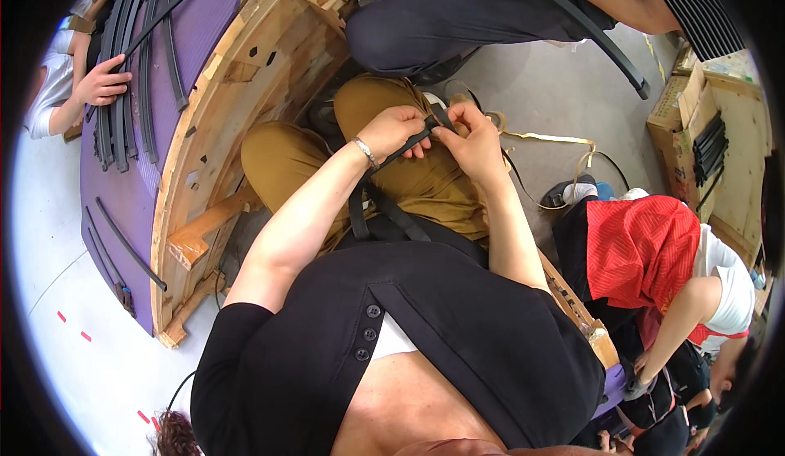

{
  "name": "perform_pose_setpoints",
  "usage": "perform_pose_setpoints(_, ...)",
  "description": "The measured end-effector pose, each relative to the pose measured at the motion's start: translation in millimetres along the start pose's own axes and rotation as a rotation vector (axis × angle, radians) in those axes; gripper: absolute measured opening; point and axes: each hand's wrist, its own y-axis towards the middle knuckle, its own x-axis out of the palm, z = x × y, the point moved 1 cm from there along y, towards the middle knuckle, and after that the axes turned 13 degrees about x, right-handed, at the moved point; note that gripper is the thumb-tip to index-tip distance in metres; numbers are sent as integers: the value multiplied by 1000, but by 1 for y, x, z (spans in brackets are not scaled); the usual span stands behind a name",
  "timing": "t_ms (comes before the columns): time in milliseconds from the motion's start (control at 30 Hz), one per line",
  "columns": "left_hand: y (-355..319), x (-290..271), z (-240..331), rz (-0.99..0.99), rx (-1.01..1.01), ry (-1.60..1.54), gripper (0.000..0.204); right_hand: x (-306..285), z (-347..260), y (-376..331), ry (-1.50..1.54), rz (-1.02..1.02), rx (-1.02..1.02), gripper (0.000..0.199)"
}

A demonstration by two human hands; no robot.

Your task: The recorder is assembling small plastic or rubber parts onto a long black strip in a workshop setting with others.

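Above my lap, both hands work on a black rubber-like strip (396, 156). My left hand (394, 133) is closed around it, fingers curled, with a bracelet on that wrist. Close by on the right, my right hand (473, 139) pinches the strip's upper end between thumb and fingers. A short piece stands up between the two hands. The lower part of the strip runs down and loops over my mustard trousers (441, 186). Whether it is one strip or two I cannot tell.
On my left stands a wooden bench with a purple mat (131, 211) bearing several black strips (123, 121); a co-worker's hand (102, 82) rests there. Across from me another person holds a long black strip (589, 26). Right are a cardboard box (666, 121) and a person in red (642, 247).
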Motion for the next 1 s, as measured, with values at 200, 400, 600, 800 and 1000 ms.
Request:
perform_pose_setpoints(200,1,1,-1,11,12,29,12,1,-11,-5,-317,82,-155,16)
perform_pose_setpoints(400,1,-1,-2,13,11,52,14,1,-11,-3,-300,60,-106,16)
perform_pose_setpoints(600,2,0,-1,23,-7,63,15,1,-1,-2,-115,75,-11,17)
perform_pose_setpoints(800,2,0,-3,38,-6,49,14,2,-10,-5,-217,96,-63,17)
perform_pose_setpoints(1000,2,-1,-3,41,16,30,13,4,-13,-5,-301,72,-128,18)
